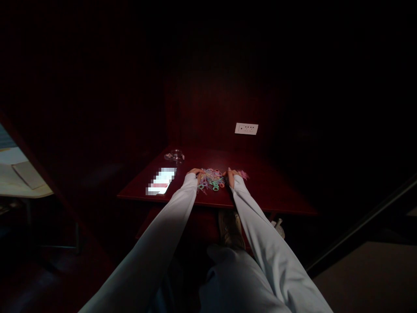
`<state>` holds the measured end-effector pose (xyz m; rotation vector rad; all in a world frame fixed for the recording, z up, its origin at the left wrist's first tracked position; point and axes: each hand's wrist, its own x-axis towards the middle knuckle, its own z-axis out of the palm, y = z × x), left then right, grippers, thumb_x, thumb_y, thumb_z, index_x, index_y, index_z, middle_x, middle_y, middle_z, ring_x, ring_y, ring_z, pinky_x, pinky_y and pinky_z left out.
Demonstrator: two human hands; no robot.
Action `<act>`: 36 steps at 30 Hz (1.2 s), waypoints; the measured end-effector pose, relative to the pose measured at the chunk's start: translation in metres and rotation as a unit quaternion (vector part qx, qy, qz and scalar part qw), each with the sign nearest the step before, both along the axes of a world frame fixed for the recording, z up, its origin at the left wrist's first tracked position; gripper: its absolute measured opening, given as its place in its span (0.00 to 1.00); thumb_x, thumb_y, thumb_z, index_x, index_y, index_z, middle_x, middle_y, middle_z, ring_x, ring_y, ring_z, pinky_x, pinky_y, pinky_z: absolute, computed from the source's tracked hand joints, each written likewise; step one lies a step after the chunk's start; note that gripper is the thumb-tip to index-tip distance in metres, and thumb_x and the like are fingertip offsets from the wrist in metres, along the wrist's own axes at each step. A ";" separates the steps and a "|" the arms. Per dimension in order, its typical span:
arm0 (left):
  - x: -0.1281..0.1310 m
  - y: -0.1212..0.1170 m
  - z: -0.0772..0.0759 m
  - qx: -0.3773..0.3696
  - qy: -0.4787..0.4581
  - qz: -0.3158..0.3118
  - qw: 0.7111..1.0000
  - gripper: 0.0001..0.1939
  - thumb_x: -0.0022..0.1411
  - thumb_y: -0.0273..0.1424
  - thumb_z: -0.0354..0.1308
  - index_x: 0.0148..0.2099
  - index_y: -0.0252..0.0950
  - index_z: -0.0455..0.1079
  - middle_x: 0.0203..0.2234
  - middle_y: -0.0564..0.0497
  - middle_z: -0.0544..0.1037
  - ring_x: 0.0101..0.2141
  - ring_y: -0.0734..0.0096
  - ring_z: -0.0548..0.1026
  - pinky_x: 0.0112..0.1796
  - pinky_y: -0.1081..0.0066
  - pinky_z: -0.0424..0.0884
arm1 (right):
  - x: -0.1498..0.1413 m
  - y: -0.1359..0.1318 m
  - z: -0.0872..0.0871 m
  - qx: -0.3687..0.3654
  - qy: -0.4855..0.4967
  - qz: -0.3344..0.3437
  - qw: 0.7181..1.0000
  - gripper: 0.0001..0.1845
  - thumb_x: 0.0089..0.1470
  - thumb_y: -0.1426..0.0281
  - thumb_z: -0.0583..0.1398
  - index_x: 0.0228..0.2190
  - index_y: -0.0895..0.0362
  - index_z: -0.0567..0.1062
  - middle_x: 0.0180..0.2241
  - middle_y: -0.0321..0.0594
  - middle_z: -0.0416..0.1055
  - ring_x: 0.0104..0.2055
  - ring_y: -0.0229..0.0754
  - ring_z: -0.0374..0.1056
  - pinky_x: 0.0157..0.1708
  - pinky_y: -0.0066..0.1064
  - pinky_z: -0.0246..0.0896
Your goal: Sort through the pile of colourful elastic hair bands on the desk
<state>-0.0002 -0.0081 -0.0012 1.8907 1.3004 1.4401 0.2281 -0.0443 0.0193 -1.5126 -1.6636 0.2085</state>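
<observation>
A heap of small coloured plastic rings and clips point(211, 178), pink, green and purple, lies on a dark red table point(280, 195). My left hand point(194, 173) rests at the left edge of the heap with its fingers curled into the pieces. At the right edge sits my right hand point(230, 174), fingers bent down onto the heap. Both arms wear long pale sleeves. The hands are small and dim, so what their fingers pinch is unclear. A few pink pieces point(243, 174) lie just right of my right hand.
A bright blurred rectangle point(160, 181) lies on the table left of my left hand. A clear glass dish point(175, 155) stands behind it. A white wall socket plate point(246, 128) sits on the dark back panel. Another pale table point(19, 176) shows at far left.
</observation>
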 end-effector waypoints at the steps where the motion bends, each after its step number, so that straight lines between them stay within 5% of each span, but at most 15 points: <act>1: -0.001 0.001 -0.001 0.003 0.014 -0.006 1.000 0.11 0.57 0.20 0.58 0.33 0.38 0.80 0.38 0.47 0.84 0.43 0.61 0.82 0.53 0.63 0.78 | 0.000 0.001 0.000 -0.003 -0.010 0.000 1.000 0.35 0.71 0.54 0.42 0.29 0.53 0.82 0.37 0.44 0.79 0.47 0.47 0.71 0.60 0.42 0.55; 11: 0.005 -0.005 0.005 0.016 0.022 0.007 1.000 0.11 0.58 0.20 0.58 0.32 0.38 0.80 0.36 0.48 0.84 0.42 0.62 0.82 0.53 0.63 0.78 | -0.009 -0.003 -0.003 0.032 -0.124 0.008 0.992 0.26 0.72 0.57 0.48 0.35 0.53 0.82 0.40 0.44 0.78 0.45 0.48 0.65 0.50 0.37 0.58; 18: 0.003 -0.011 0.017 0.012 0.008 0.027 1.000 0.11 0.58 0.20 0.60 0.32 0.40 0.80 0.41 0.49 0.85 0.49 0.60 0.81 0.56 0.59 0.74 | -0.025 -0.015 0.003 -0.019 -0.190 -0.103 0.976 0.22 0.73 0.59 0.49 0.48 0.50 0.81 0.54 0.43 0.77 0.57 0.53 0.61 0.58 0.45 0.48; 24: 0.001 -0.016 0.023 0.002 0.018 0.045 0.999 0.10 0.60 0.22 0.59 0.33 0.40 0.80 0.40 0.50 0.85 0.50 0.61 0.80 0.60 0.57 0.68 | -0.033 -0.024 0.004 -0.031 -0.229 -0.067 0.971 0.23 0.72 0.58 0.50 0.56 0.52 0.77 0.54 0.46 0.79 0.60 0.55 0.61 0.64 0.51 0.42; 36: -0.006 -0.006 0.018 -0.033 -0.125 0.061 0.990 0.24 0.74 0.36 0.44 0.34 0.41 0.79 0.39 0.49 0.84 0.48 0.61 0.78 0.57 0.61 0.71 | -0.035 -0.018 0.005 -0.025 -0.067 0.060 0.996 0.23 0.69 0.52 0.51 0.51 0.41 0.82 0.48 0.41 0.77 0.55 0.51 0.62 0.62 0.45 0.54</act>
